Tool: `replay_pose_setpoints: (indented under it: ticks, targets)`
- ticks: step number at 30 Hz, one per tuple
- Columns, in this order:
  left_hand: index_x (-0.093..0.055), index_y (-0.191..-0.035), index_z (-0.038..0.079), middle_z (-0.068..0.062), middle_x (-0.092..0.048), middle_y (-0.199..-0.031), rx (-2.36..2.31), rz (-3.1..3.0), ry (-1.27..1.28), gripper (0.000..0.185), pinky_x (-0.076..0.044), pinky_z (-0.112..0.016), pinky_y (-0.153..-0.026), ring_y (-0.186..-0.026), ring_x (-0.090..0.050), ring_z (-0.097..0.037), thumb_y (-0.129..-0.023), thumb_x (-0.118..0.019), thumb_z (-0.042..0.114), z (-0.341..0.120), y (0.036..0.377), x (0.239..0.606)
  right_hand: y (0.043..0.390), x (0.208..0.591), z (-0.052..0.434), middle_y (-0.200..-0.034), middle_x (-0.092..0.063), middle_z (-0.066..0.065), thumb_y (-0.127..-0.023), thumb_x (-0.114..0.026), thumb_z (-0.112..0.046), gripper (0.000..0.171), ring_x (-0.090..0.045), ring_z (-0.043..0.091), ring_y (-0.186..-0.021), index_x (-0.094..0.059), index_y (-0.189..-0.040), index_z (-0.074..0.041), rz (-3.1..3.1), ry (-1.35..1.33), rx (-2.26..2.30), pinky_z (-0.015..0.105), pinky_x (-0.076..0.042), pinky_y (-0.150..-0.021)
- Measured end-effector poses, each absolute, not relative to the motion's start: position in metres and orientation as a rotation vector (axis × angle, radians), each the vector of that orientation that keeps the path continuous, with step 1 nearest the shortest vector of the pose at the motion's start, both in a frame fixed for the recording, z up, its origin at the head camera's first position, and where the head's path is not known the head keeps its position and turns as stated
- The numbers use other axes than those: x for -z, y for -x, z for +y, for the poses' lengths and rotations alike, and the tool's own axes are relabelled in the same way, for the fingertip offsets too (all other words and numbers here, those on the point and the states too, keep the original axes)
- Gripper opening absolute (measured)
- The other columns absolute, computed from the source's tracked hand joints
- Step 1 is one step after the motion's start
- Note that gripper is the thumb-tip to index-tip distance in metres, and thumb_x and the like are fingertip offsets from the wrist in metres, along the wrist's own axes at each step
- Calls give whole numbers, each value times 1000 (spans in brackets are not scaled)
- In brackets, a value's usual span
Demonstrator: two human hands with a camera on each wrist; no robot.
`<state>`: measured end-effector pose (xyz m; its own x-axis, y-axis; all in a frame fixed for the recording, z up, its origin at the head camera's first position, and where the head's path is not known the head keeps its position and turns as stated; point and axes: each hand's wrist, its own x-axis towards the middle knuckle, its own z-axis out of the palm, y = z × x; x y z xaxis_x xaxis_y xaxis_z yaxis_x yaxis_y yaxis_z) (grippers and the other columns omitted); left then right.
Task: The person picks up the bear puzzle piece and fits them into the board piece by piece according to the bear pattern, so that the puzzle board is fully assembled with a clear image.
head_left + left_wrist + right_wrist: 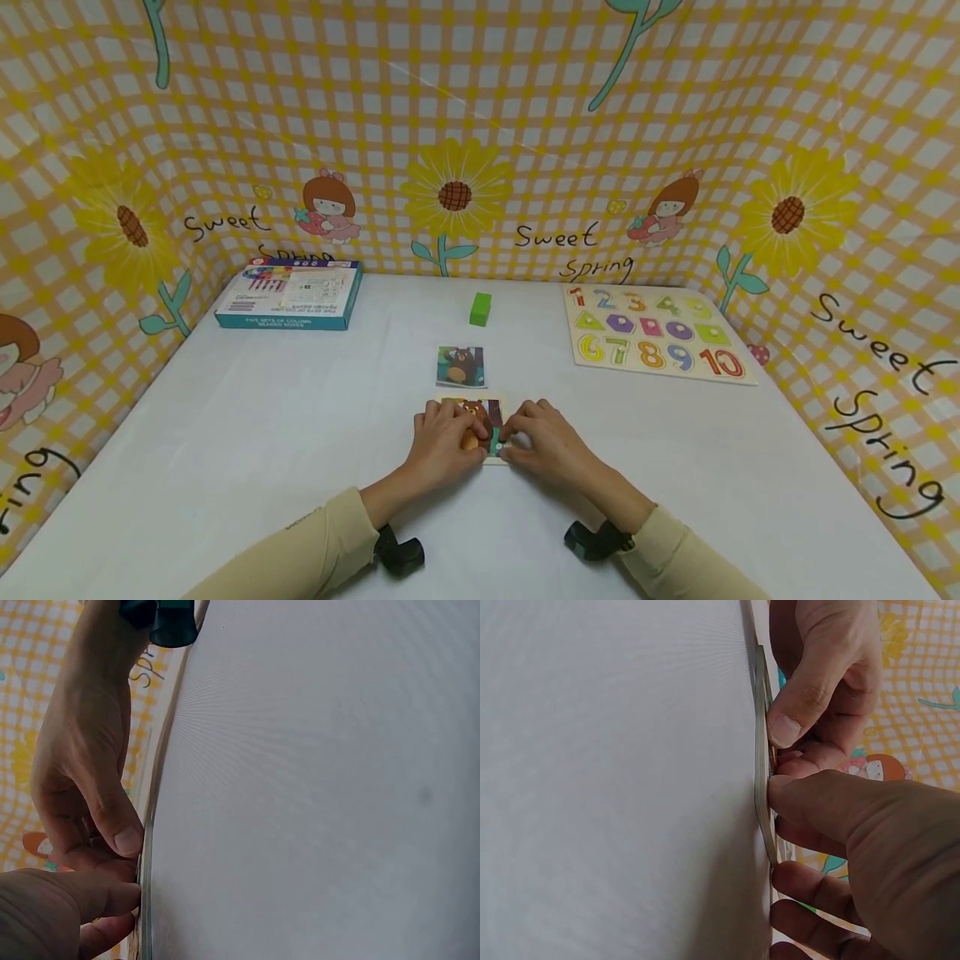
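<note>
A small bear picture puzzle (pixel 491 410) lies flat on the white table in front of the person. My left hand (pixel 444 442) comes over its left side, thumb and fingers curled and pinching at the picture. At the right edge, my right hand (pixel 553 442) pinches at a teal part of the puzzle with thumb and forefinger. From the right wrist view, the board's thin edge (pixel 760 757) shows beside both thumbs, and the other right fingers (pixel 802 883) rest by its corner. The hands hide much of the puzzle. Just beyond lies a matching bear picture card (pixel 461 367).
A green block (pixel 481 309) stands farther back. At the back left lies a flat teal-edged box (pixel 288 296), and at the back right a wooden number-and-shape board (pixel 660 333). Checked cloth with sunflowers (pixel 455 196) rises behind and along both sides.
</note>
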<state>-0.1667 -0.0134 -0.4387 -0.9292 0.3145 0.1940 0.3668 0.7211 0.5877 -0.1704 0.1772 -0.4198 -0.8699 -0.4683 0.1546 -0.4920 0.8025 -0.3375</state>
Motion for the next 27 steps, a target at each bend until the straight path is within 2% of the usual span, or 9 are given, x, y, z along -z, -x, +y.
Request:
replay_pose_setpoints:
  ticks: [9,19,27]
  targets:
    - [-69,-85,21,-2,-52,-97,991,-2836,575,11,-26,-38,-78,-90,-35,-19,-75,-72,26,-14,166,440,171,421,179,-90,-58,-6,-75,-77,-26,14,-43,10,-84,-70,-86,-22,-2917,-790,-584,27,-37,-73]
    - [-69,-86,21,-1,-53,-97,992,-2855,571,13,-26,-37,-79,-92,-36,-18,-76,-73,27,-14,166,439,171,422,181,-91,-60,-5,-74,-77,-24,21,-44,10,-86,-69,-93,-18,-2925,-784,-602,28,-39,-75]
    - [-71,-87,21,-1,-53,-95,1102,-2805,547,11,-27,-38,-80,-92,-36,-18,-76,-71,22,-24,166,434,172,419,188,-94,-60,-4,-75,-76,-24,23,-48,11,-90,-69,-96,-17,-2933,-736,-690,30,-43,-78]
